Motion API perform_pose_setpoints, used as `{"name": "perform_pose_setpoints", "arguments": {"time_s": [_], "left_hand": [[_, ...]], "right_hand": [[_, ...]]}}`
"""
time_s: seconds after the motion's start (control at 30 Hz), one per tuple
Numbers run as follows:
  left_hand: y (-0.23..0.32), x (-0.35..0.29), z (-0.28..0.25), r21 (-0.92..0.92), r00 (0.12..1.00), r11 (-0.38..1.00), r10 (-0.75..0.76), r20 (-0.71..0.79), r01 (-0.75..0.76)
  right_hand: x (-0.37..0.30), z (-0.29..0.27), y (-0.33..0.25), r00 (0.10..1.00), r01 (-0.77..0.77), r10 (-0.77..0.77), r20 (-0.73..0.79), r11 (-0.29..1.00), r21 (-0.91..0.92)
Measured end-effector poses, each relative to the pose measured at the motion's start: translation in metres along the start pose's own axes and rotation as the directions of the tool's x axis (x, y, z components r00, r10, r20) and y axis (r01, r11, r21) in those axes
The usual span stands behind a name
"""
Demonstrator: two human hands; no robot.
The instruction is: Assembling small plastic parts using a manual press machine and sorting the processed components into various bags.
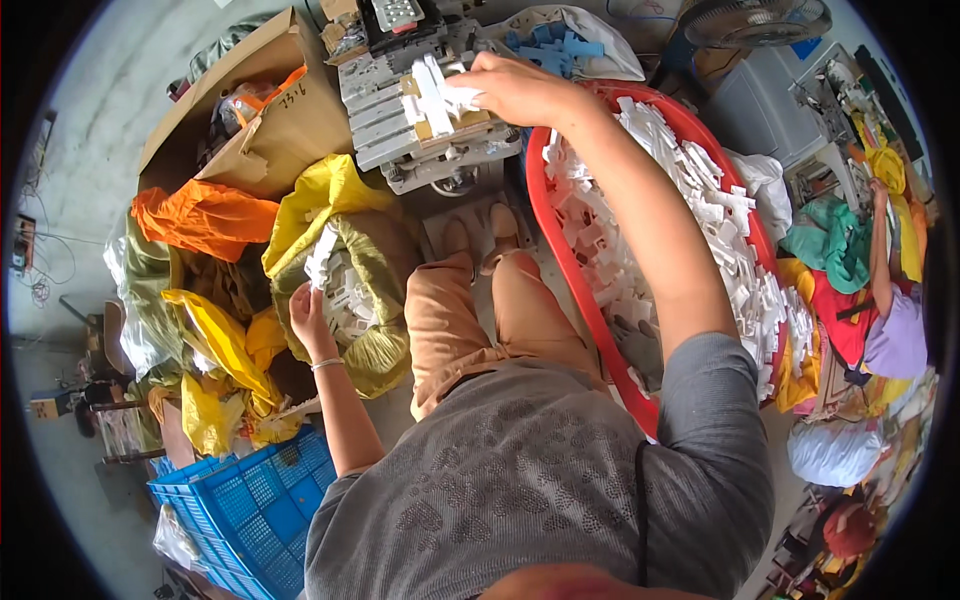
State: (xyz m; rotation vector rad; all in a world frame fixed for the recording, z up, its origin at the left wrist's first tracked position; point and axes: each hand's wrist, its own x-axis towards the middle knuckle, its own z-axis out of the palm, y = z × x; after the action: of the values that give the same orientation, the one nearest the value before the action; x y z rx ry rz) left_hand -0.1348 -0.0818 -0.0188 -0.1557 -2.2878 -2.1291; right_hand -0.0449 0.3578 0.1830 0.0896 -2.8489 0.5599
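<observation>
My left hand is closed on the lower end of a white plastic part, held upright over an open yellow sack. More white plastic pieces lie inside that sack. At the far side, my right hand reaches to a metal machine bed. Its fingers are closed on a white plastic part, beside other white parts lying on a brown block on the bed. The fingertips are partly hidden by the part.
Right of my legs stands a red tub heaped with white parts. A cardboard box, an orange cloth or bag and a blue crate are on the left. Another person is at the far right, below a fan.
</observation>
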Motion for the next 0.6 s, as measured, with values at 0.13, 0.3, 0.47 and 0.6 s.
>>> {"name": "perform_pose_setpoints", "arguments": {"time_s": [0.13,0.3,0.47,0.6], "left_hand": [[-0.004,-0.01,0.004,-0.03,1.0,0.999,-0.018,-0.023,0.018],[-0.047,-0.011,-0.025,0.073,0.992,0.997,-0.013,-0.124,0.023],[-0.097,-0.004,-0.068,0.241,0.984,0.956,-0.149,-0.096,0.168],[-0.087,0.0,-0.053,0.282,0.951,0.911,-0.308,-0.015,0.3]], "right_hand": [[0.004,0.003,-0.004,0.987,-0.128,0.139,0.083,0.984,-0.124],[-0.052,0.03,-0.013,0.844,0.083,-0.18,-0.505,0.975,-0.207],[-0.184,0.081,-0.005,0.841,-0.075,0.067,-0.538,0.997,0.007],[-0.343,0.099,0.067,0.584,-0.726,0.662,-0.47,0.685,0.064]]}}
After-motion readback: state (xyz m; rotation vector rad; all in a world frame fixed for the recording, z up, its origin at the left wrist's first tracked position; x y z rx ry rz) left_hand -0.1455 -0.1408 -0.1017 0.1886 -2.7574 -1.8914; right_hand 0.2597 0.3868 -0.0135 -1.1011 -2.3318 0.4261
